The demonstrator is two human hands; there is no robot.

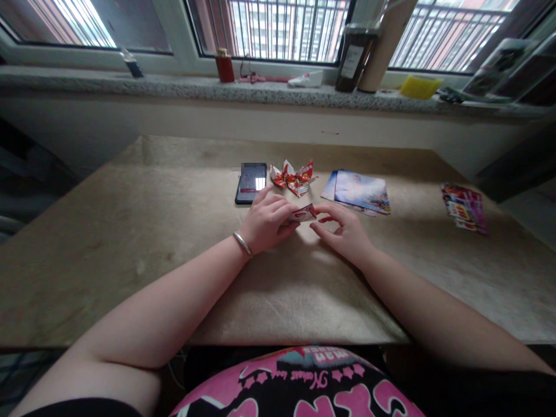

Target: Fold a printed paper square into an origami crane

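My left hand [273, 219] is closed, pinching a small folded piece of printed paper [303, 214] in white, red and dark colours. Part of that paper is hidden behind my fingers. My right hand [343, 230] is at the paper's right end, thumb and index finger apart, the fingertips close to its edge; whether they touch it I cannot tell. Just beyond my hands lies a folded paper star shape [295, 176] in red and white wrapper-like print. A smartphone [251, 184] lies behind my left hand, its screen lit.
Flat printed picture sheets [361, 190] lie behind my right hand. Several pink and red printed papers [465, 208] sit at the table's right. On the granite windowsill [174, 87] stand a red container [225, 66], a dark jar [353, 58] and a yellow sponge-like block [420, 87].
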